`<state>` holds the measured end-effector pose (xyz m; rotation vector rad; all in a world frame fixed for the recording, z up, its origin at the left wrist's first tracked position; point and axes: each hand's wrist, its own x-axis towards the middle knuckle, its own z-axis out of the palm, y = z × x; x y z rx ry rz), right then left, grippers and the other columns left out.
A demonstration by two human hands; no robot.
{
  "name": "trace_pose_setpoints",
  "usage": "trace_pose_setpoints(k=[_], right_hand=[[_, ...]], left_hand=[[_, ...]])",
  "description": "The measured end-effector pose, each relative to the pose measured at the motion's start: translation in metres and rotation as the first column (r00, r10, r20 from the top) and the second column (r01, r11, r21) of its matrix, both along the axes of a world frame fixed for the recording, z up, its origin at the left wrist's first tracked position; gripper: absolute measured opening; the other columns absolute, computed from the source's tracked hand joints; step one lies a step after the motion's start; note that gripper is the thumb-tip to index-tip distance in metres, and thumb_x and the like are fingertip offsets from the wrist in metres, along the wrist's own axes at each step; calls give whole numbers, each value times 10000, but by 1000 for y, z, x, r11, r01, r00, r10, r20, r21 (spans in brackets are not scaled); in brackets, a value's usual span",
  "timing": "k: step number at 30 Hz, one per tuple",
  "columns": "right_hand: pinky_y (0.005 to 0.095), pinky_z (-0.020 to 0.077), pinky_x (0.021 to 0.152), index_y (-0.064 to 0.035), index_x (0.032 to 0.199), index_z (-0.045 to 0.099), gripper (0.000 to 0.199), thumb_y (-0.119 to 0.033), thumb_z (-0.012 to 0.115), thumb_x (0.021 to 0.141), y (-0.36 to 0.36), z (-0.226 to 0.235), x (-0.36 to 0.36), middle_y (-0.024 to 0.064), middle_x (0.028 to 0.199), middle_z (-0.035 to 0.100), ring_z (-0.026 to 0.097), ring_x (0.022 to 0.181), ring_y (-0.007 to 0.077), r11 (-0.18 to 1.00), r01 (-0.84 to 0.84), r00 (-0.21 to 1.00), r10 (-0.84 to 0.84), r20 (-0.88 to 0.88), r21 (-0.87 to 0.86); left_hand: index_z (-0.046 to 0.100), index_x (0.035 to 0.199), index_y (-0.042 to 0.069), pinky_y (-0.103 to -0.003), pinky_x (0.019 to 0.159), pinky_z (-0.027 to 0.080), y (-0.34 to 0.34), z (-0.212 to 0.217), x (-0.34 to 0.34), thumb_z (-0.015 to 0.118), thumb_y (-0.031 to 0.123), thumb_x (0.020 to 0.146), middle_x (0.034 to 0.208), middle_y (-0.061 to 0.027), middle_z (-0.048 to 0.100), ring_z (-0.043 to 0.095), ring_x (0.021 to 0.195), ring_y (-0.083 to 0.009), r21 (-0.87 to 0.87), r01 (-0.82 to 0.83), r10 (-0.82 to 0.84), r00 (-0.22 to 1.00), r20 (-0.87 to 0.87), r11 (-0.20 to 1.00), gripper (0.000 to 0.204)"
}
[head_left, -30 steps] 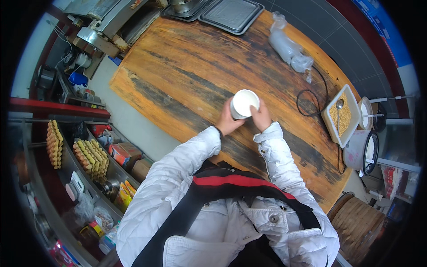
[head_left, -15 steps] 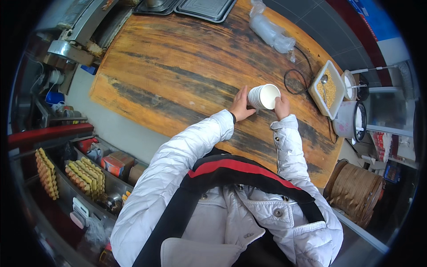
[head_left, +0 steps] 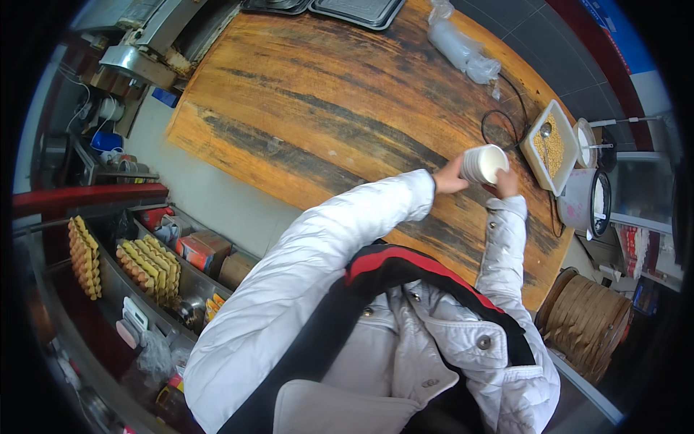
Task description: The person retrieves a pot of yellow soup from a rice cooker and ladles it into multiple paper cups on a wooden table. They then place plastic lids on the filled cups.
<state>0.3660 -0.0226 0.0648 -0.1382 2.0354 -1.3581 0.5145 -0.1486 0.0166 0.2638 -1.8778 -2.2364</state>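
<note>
Fingers of both hands grip a round white paper cup above streaked wood tabletop.

A worn wooden table carries a bagged cup stack, black cable, grain tray and metal trays.

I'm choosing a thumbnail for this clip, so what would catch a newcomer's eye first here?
First, the white paper cup, tilted and held in both hands, left hand and right hand, over the streaked orange-brown wooden table. Just right of it sits a white tray of yellow grains with a spoon in it. The puffy white jacket fills the lower frame.
</note>
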Motion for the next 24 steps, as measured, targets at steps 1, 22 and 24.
trace_pose_setpoints(k=[1, 22, 24], right_hand=[[466, 579, 608, -33, 1252, 509, 486, -101, 432, 778, 18, 9, -7, 175, 1109, 607, 652, 884, 329, 999, 7, 999, -6, 48, -35], [467, 460, 858, -5, 1181, 569, 536, -400, 567, 819, 172, 40, -90, 254, 1125, 590, 576, 1000, 402, 643, 510, 782, -70, -620, 572], [427, 455, 841, -13, 1143, 591, 485, -396, 576, 846, 132, 56, -89, 206, 1074, 612, 577, 960, 341, 738, 490, 668, 23, -743, 463]], left_hand=[[180, 1439, 26, -405, 1054, 348, 8, 6, -6, 591, 13, 740, 1379, -240, 361, 357, 1300, -334, -121, 7, 6, 994, 110, 993, 810], [533, 1206, 52, -306, 878, 469, -93, -36, 424, 573, 229, 917, 1061, -69, 639, 605, 972, -165, 36, -580, 375, 571, 730, 813, 342], [511, 1237, 5, -322, 974, 420, -93, -48, 449, 583, 279, 908, 1149, -117, 597, 549, 1102, -204, 58, -305, 201, 747, 634, 950, 435]])
